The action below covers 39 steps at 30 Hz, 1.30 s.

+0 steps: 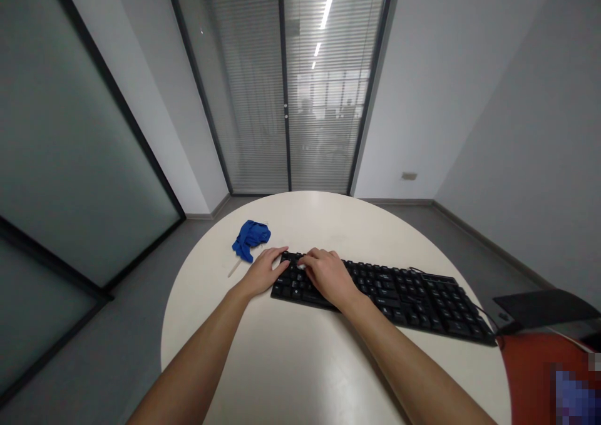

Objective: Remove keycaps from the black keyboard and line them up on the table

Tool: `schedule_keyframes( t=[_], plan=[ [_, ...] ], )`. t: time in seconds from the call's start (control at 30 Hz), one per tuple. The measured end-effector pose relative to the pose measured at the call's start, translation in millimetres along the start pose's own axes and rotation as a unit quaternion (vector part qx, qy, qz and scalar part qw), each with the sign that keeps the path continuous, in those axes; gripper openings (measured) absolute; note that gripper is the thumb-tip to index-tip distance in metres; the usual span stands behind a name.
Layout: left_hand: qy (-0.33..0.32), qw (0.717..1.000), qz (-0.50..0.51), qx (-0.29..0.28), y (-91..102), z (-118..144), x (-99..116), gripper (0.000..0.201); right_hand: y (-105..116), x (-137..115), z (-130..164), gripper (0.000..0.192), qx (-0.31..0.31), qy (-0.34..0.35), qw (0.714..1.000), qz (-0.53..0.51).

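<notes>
A black keyboard (404, 293) lies slanted across the round white table (291, 362). My left hand (261, 271) rests at the keyboard's left end, its fingers touching the corner. My right hand (326, 273) lies on the keys at the left part, fingertips pinched on something small and white near the top-left keys; what it is I cannot make out. To the left of my left hand lie a crumpled blue cloth (251, 237) and a thin white stick (234, 268).
The keyboard's cable (488, 315) runs off to the right towards a dark flat object (544, 306) and a red-brown surface (539, 375) at the lower right. Glass partitions and a blind-covered glass door stand behind the table.
</notes>
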State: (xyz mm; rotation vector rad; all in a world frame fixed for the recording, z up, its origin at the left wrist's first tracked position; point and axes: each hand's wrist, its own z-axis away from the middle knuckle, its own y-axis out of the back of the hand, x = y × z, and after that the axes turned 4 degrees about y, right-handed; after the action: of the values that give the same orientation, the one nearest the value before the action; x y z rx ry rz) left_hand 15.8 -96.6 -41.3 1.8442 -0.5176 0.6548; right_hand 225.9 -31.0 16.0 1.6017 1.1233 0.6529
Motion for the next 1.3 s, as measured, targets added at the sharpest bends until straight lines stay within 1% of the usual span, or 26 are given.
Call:
schedule_keyframes(
  t=[0.2,0.4,0.5,0.63,0.7,0.87,0.93,1.13,1.3],
  plan=[
    [0.002,1.000,0.005,0.000,-0.4,0,-3,0.043,3,10,7,0.022,-0.010,-0.022,1.000,-0.013],
    [0.003,1.000,0.008,-0.001,0.8,1,0,0.043,3,16,12,0.021,-0.001,-0.037,0.999,-0.014],
    [0.002,1.000,0.005,0.003,1.4,1,3,0.042,2,16,9,0.021,0.008,-0.045,0.999,-0.019],
    [0.002,1.000,0.004,0.009,1.3,0,3,0.042,-2,15,-1,0.021,0.022,-0.075,0.997,-0.015],
    [0.000,1.000,0.006,0.010,0.8,0,2,0.041,-6,15,-5,0.021,0.030,-0.069,0.997,-0.025],
    [-0.003,1.000,0.004,0.015,-0.5,-1,0,0.040,-14,12,-12,0.028,0.052,-0.014,0.995,-0.081],
    [-0.002,1.000,0.002,0.016,-0.8,-1,0,0.040,-15,10,-13,0.028,0.052,-0.003,0.995,-0.081],
    [-0.002,1.000,-0.003,0.010,-0.8,-1,0,0.041,-7,12,-10,0.024,0.040,-0.025,0.999,-0.022],
    [0.000,1.000,-0.001,0.007,-1.4,-1,-2,0.042,-1,19,-3,0.025,0.026,-0.041,0.999,-0.016]
  ],
)
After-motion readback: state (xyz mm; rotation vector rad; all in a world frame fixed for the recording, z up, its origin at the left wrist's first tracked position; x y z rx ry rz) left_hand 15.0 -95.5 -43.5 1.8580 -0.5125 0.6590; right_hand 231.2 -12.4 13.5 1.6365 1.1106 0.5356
